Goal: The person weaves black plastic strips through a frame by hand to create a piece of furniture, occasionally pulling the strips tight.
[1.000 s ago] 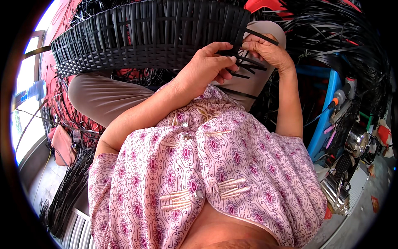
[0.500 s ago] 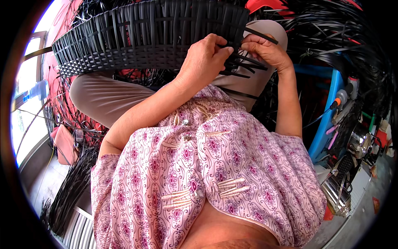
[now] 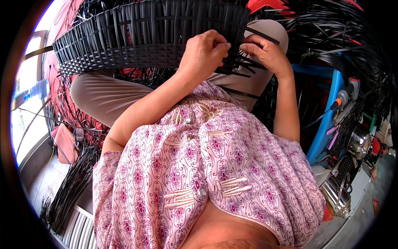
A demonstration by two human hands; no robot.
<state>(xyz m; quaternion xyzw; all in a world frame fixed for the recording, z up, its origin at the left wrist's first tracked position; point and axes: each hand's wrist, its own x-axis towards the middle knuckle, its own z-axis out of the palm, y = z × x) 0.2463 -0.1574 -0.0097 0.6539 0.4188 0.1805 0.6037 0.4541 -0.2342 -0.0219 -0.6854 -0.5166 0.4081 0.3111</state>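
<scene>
Gripping black woven basket point(image 3: 149, 39), hands point(image 3: 203, 52) at rim

- Bright window point(image 3: 29, 83) at nine o'clock, daylight pouring in.
- Grey floor point(image 3: 45, 182) at eight o'clock.
- Blue frame point(image 3: 325, 120) at three o'clock.
- Loose black strips point(image 3: 70, 191) piled at seven.

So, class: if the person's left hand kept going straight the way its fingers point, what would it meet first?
Probably the right hand: the left hand points right along the black woven basket, with loose black strips between them; depth is unclear.
</scene>
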